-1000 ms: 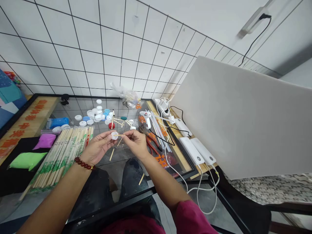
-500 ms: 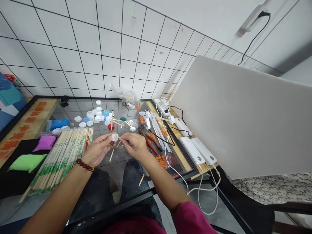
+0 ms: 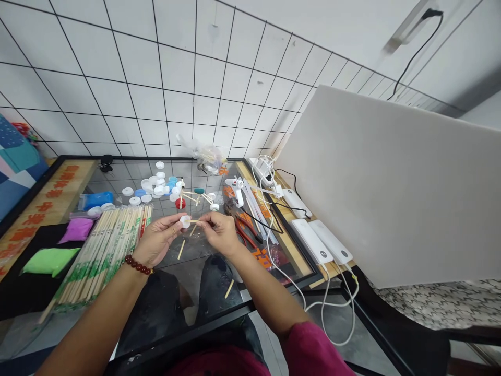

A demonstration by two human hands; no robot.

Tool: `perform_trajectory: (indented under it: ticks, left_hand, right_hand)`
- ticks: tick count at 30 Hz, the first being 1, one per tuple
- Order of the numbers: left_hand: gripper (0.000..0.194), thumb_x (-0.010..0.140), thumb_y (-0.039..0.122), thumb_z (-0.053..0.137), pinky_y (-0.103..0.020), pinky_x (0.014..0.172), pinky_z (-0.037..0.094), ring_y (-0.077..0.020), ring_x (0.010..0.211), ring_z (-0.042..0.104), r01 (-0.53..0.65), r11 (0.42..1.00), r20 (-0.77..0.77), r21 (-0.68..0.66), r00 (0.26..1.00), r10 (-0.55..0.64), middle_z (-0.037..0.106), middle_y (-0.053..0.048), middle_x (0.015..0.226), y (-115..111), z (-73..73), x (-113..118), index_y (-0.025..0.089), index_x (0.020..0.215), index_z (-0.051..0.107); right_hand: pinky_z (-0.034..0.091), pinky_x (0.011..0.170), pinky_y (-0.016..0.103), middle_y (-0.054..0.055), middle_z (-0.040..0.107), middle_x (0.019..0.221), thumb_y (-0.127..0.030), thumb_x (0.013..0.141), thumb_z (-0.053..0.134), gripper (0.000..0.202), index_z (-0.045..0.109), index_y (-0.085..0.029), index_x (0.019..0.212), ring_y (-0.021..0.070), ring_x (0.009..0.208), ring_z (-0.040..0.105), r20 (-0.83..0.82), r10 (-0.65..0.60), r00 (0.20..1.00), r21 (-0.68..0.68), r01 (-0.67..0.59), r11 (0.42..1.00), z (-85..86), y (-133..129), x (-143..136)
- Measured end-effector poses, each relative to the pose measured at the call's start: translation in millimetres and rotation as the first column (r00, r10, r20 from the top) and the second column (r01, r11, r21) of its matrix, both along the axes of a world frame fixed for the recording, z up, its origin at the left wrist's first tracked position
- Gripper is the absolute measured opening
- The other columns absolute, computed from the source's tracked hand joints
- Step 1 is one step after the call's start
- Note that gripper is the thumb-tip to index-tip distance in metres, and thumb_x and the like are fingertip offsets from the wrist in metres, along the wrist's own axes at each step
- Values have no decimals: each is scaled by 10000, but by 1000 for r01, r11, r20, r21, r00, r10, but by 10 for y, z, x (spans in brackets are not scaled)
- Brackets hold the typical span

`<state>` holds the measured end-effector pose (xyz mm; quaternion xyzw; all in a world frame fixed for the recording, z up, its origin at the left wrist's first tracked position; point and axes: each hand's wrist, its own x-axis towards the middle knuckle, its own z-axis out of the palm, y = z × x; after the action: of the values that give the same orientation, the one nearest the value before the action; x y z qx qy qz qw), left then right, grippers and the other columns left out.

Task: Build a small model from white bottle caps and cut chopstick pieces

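Note:
Between the thumb and fingers of my left hand (image 3: 162, 235) is a white bottle cap (image 3: 185, 222), its side turned towards me. My right hand (image 3: 219, 230) pinches a short wooden stick (image 3: 193, 221), whose left end meets the cap. Whether the stick is fixed in the cap, I cannot tell. Just beyond my hands stands a small frame of wooden sticks (image 3: 191, 196) with white caps at one end and a red cap (image 3: 180, 203) at the other. Cut stick pieces lie on the glass tabletop, one (image 3: 181, 249) below the held cap.
Loose white and blue caps (image 3: 158, 183) lie at the back. Wrapped chopsticks (image 3: 105, 250) and green (image 3: 50, 261) and purple clay packs (image 3: 76, 230) are at left. A glue gun (image 3: 236, 190), pliers (image 3: 245, 227), glue sticks (image 3: 258, 209), power banks (image 3: 311, 241) and cables stand right.
My right hand has drawn slightly right, so more of the stick shows between its fingers and the cap. The whole view has shifted a little.

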<state>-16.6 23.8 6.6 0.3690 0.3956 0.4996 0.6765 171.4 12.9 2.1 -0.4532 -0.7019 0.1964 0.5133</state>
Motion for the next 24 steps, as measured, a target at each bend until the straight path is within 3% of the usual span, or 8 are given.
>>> perform_trajectory:
  ticks: [5, 9, 12, 14, 16, 18, 21, 24]
  left_hand:
    - [441, 592, 375, 922, -325, 798, 576, -193, 823, 700, 62, 998, -29, -25, 998, -63, 788, -115, 955, 27, -37, -33, 156, 958, 810]
    - [400, 613, 378, 902, -382, 939, 551, -249, 992, 703, -75, 979, -227, 190, 967, 118, 788, -81, 1038, -28, -30, 24, 219, 968, 810]
    - [297, 688, 347, 851, -404, 1001, 524, -271, 1052, 690, -68, 907, -387, 415, 890, 243, 777, -62, 1088, -103, 36, 54, 258, 969, 815]
    - [241, 738, 319, 808, -393, 1036, 503, -267, 1072, 683, -54, 853, -429, 519, 846, 315, 772, -49, 1104, -147, 86, 61, 281, 975, 816]
    - [228, 749, 304, 794, -380, 1061, 485, -266, 1090, 677, -71, 829, -425, 554, 833, 355, 770, -43, 1104, -172, 110, 72, 289, 976, 817]
    - [247, 723, 316, 814, -386, 1052, 494, -271, 1087, 679, -100, 855, -403, 509, 850, 339, 770, -51, 1103, -178, 96, 99, 277, 966, 819]
    - [341, 622, 376, 884, -437, 980, 539, -281, 991, 708, -94, 947, -335, 308, 921, 200, 782, -85, 1045, -175, 48, 171, 227, 920, 814]
    - [463, 577, 421, 909, -457, 950, 555, -271, 945, 718, -69, 982, -204, 173, 973, 104, 787, -102, 980, -178, 60, 220, 184, 958, 793]
  right_hand:
    - [511, 695, 288, 53, 722, 748, -286, 886, 587, 168, 658, -217, 749, 172, 695, 663, 81, 36, 996, 95, -44, 995, -15, -10, 12]
    - [468, 538, 254, 1, 642, 593, -370, 809, 682, 210, 632, -203, 693, 132, 519, 569, -253, -27, 967, -180, -20, 983, -39, 3, -61]
    - [441, 447, 227, -14, 635, 563, -447, 697, 767, 309, 596, -191, 671, 103, 437, 519, -529, -61, 846, -406, -189, 894, -48, 40, -111]
    - [431, 416, 222, -7, 646, 562, -469, 631, 807, 362, 587, -184, 662, 91, 408, 497, -628, -92, 773, -481, -293, 827, -55, 55, -136]
    - [425, 407, 220, -6, 645, 553, -472, 613, 815, 372, 587, -180, 658, 87, 398, 487, -669, -106, 736, -495, -335, 801, -65, 51, -153]
    - [441, 434, 226, -7, 646, 560, -452, 661, 784, 326, 596, -185, 667, 95, 420, 508, -623, -84, 777, -451, -270, 850, -72, 25, -155]
    - [496, 556, 260, 10, 674, 618, -373, 774, 690, 198, 627, -209, 682, 132, 538, 594, -329, -10, 944, -218, -65, 974, -52, -36, -118]
    - [523, 664, 288, 37, 717, 724, -291, 836, 613, 133, 657, -231, 725, 167, 676, 660, -43, 6, 999, 34, -4, 999, 23, -94, -48]
